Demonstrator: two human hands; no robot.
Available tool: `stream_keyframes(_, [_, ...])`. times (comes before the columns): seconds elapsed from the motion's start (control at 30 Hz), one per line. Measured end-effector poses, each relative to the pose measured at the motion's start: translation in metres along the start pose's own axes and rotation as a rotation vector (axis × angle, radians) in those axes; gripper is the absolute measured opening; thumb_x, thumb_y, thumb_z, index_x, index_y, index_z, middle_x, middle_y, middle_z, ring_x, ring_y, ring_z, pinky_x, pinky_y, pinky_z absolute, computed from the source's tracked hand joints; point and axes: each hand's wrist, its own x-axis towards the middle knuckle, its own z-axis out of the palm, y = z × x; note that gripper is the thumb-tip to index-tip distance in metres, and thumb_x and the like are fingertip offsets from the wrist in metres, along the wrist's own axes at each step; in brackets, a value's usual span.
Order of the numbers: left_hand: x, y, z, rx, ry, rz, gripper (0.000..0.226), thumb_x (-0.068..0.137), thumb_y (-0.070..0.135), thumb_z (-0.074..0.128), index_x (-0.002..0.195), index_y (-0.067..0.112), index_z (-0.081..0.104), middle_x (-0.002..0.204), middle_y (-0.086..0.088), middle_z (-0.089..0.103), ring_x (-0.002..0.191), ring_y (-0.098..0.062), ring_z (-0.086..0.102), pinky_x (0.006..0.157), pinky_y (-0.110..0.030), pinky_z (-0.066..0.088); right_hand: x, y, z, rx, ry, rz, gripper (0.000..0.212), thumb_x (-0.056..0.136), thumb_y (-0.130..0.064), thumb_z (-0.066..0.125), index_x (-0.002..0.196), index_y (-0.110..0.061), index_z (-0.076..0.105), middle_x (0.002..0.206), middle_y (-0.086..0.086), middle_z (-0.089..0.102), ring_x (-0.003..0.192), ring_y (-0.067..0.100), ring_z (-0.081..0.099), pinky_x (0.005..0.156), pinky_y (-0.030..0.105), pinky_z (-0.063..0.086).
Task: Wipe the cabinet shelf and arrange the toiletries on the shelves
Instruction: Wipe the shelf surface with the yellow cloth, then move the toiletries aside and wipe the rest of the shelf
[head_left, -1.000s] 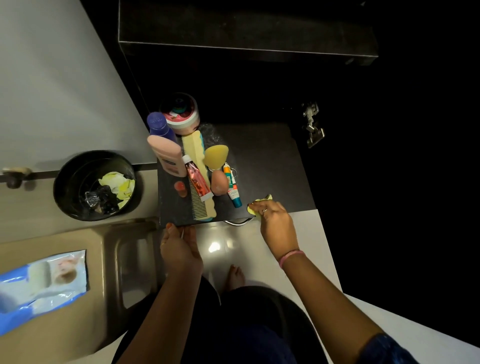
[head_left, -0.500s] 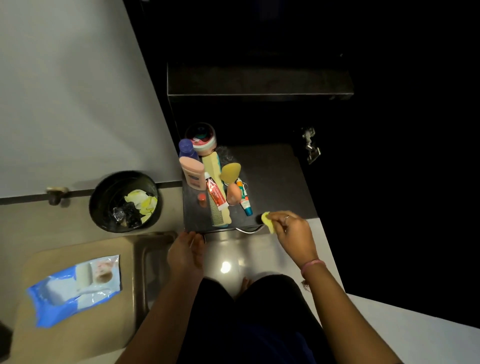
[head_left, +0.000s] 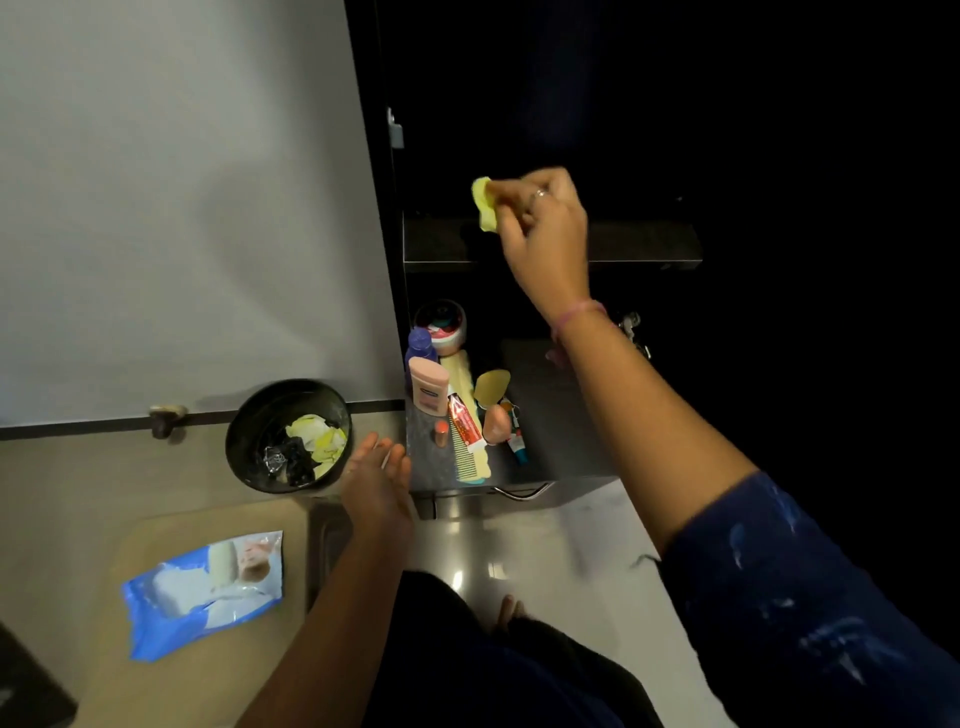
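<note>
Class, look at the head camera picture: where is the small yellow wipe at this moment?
The yellow wipe is upper centre in the head view, pinched by the right hand, raised in front of the dark upper shelf, above the toiletries.

Bin (head_left: 289, 435) left of lower shelf (head_left: 550, 415) holding toiletries (head_left: 457, 405).

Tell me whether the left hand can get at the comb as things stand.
Probably yes: the left hand is open, holds nothing, and nothing lies between it and the comb, though a red tube overlaps the comb.
</note>
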Motion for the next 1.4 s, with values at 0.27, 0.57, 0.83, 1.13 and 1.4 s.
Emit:
stream_keyframes(0.27, [0.012,0.001,-0.004,0.015,0.022,-0.037,0.036,0.097,0.006,0.036,0.131,0.012,0.048,0.133,-0.008,0.053,0.117,-0.021,0.055,0.096,-0.028,0.045,0.037,0.004,0.045,-0.238,-0.180,-0.058,0.029,0.092,-0.023,0.054,0.119,-0.017,0.064,0.118,0.002,0.066,0.112,0.022,0.054,0.096,0.038,0.045])
stream_keyframes(0.57, [0.020,-0.006,0.001,0.142,-0.046,-0.029,0.026,0.097,0.005,0.038,0.116,0.010,0.054,0.115,-0.010,0.054,0.104,-0.019,0.057,0.090,-0.028,0.046,-0.110,0.055,0.000,0.063,0.092,0.217,0.020,0.090,-0.019,0.062,0.078,-0.006,0.070,0.085,0.008,0.064,0.076,0.006,0.059,0.071,0.007,0.041])
stream_keyframes(0.83, [0.008,-0.031,0.020,0.729,-0.315,0.297,0.015,0.089,0.014,0.059,0.103,0.017,0.058,0.112,-0.011,0.064,0.098,-0.018,0.063,0.086,-0.039,0.054,-0.186,0.095,0.024,-0.098,-0.500,0.672,0.052,0.078,-0.042,0.071,0.121,-0.019,0.053,0.116,-0.001,0.050,0.096,0.010,0.055,0.087,0.025,0.051])
stream_keyframes(1.13, [0.042,-0.050,0.103,1.514,-0.659,0.861,0.051,0.094,0.010,0.045,0.143,0.007,0.032,0.149,-0.012,0.033,0.138,-0.025,0.031,0.117,-0.033,0.022,-0.184,0.090,0.051,-0.238,-0.376,0.711,0.023,0.091,-0.020,0.055,0.110,-0.009,0.061,0.111,0.009,0.058,0.091,0.021,0.057,0.076,0.025,0.044])
stream_keyframes(1.4, [0.078,-0.054,0.121,2.072,-0.570,0.709,0.024,0.092,0.010,0.048,0.112,-0.003,0.053,0.120,-0.020,0.056,0.110,-0.035,0.055,0.092,-0.042,0.048,-0.197,0.118,-0.007,-0.155,0.080,0.774,0.027,0.082,-0.027,0.069,0.104,-0.012,0.064,0.096,-0.003,0.053,0.079,0.013,0.057,0.072,0.022,0.053])
